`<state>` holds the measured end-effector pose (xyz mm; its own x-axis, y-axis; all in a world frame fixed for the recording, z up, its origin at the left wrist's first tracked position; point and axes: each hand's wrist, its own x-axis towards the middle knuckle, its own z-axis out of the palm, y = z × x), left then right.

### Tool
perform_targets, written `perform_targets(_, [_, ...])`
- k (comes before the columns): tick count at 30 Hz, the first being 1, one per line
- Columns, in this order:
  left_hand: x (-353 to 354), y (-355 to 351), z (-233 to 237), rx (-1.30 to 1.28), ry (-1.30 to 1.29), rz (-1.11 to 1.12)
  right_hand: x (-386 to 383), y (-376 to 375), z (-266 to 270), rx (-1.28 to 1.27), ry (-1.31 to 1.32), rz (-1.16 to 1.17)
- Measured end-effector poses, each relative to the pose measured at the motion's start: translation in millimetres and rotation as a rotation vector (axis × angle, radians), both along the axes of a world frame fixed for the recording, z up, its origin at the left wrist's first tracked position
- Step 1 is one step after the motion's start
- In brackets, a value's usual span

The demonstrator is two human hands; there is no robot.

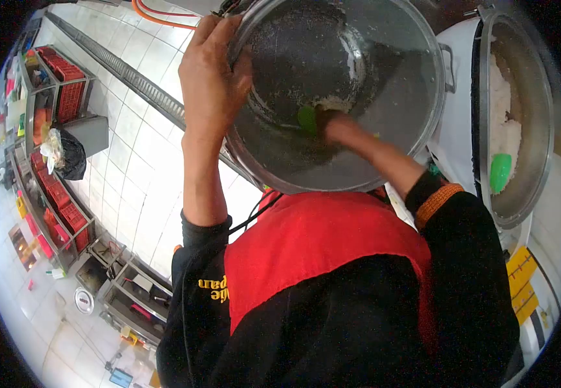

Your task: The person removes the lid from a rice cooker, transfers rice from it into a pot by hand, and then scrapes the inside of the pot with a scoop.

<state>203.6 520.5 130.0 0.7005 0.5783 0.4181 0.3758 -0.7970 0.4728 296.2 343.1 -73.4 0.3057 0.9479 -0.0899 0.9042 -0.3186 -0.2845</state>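
Observation:
A large metal pot (409, 97) is tilted towards me, its inside wet-looking with pale residue on the bottom and lower wall. My left hand (212, 77) grips its rim at the upper left, fingers on the outside and thumb over the edge. Deep inside, my right hand (338, 127) is closed on a flat green thing (307, 119), pressed close to the residue; motion blur hides its exact kind. To the right stands a second metal pot (539, 155) with white rice-like food (500, 97) in it. A green paddle (500, 171) rests on that food.
An orange hose (164, 22) runs behind the pot. A floor drain grate (118, 71) crosses the white tiles at left. Farther left are metal racks with red crates (70, 100) and a black bag (73, 155). A yellow item (521, 284) lies at lower right.

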Motion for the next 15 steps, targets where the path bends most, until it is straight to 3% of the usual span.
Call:
perform_targets(2, [-1.3,-0.9,0.1,-0.020,-0.023,-0.009,37.9,29.3,79.2,-0.751,0.331,0.457])
perform_targets(3, [-1.9,-1.7,1.0,-0.028,-0.018,-0.009,33.0,34.2,102.0,-0.759,0.338,0.457])
perform_targets(5, [1.2,-1.0,2.8,-0.048,-0.030,-0.006,14.8,43.8,134.0,-0.669,0.893,-0.033])
perform_targets(6, [0.2,-1.3,2.4,-0.048,-0.028,-0.010,9.8,41.5,112.1,-0.547,0.671,0.097])
perform_targets(7, [0.5,0.9,0.9,-0.029,-0.025,0.000,13.2,33.6,63.0,-0.539,0.662,0.096])
perform_targets(9, [0.0,-1.0,0.0,-0.019,-0.010,-0.001,22.1,1.8,-29.1,-0.627,0.279,0.236])
perform_targets(12, [3.2,0.1,3.3,0.006,-0.019,0.021,57.0,17.3,26.0,-0.575,0.364,0.200])
perform_targets(14, [3.5,-1.0,6.4,-0.009,0.007,-0.004,77.0,28.0,6.1,-0.182,-0.009,0.221])
perform_targets(15, [2.6,-2.1,5.9,-0.014,0.012,-0.005,89.4,54.4,23.5,-0.298,0.078,0.135])
